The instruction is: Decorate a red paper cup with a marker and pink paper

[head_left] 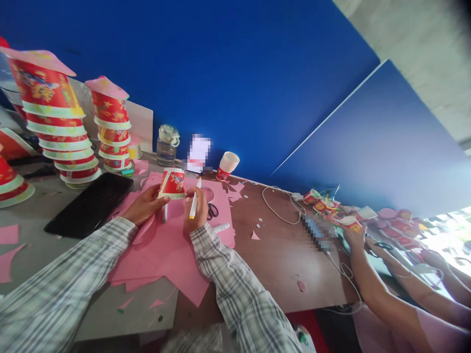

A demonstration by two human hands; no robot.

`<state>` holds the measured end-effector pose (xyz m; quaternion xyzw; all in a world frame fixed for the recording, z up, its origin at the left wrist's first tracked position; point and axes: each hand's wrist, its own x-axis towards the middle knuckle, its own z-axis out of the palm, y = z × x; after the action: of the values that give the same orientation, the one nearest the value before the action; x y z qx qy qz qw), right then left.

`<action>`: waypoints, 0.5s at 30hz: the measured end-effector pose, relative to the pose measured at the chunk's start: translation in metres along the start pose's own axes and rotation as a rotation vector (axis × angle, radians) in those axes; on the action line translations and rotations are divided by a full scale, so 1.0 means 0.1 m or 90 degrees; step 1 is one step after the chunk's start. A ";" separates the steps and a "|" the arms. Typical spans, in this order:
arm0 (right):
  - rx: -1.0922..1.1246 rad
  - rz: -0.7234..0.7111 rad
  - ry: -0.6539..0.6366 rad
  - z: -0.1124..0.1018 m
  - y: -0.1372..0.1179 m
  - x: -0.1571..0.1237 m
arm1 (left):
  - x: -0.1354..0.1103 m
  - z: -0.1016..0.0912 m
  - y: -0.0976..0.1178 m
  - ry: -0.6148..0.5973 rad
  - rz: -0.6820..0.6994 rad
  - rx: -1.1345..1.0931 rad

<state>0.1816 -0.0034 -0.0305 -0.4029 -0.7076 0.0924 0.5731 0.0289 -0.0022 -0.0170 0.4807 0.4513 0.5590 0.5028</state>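
My left hand [144,205] grips a red printed paper cup [172,183], held upside down on a pile of pink paper sheets [172,250]. My right hand [196,211] is closed round a white marker pen [194,200], its tip up near the cup's side. Black scissors [212,211] lie on the pink paper just right of that hand, and another white marker [221,228] lies by my right wrist. Both my arms wear plaid sleeves.
Tall stacks of red cups topped with pink cones [57,117] stand at the left, with a black tablet [90,203] in front. A glass jar [166,145], a tilted cup [226,166] and a white cable [279,208] lie further back. Another person's arms [371,274] work at the right.
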 end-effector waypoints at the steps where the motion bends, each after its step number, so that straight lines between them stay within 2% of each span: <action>1: 0.007 -0.002 0.006 0.00 -0.02 0.00 | 0.00 -0.01 0.00 0.002 0.004 0.023; 8: 0.040 -0.007 0.012 0.00 -0.04 -0.01 | 0.03 -0.07 -0.03 -0.014 0.038 0.123; 15: 0.002 -0.007 -0.003 -0.01 -0.03 -0.02 | 0.03 -0.07 -0.02 -0.006 0.022 0.105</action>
<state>0.1809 -0.0068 -0.0302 -0.3979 -0.7110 0.0911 0.5725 0.0219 0.0007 -0.0202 0.5306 0.4853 0.5264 0.4538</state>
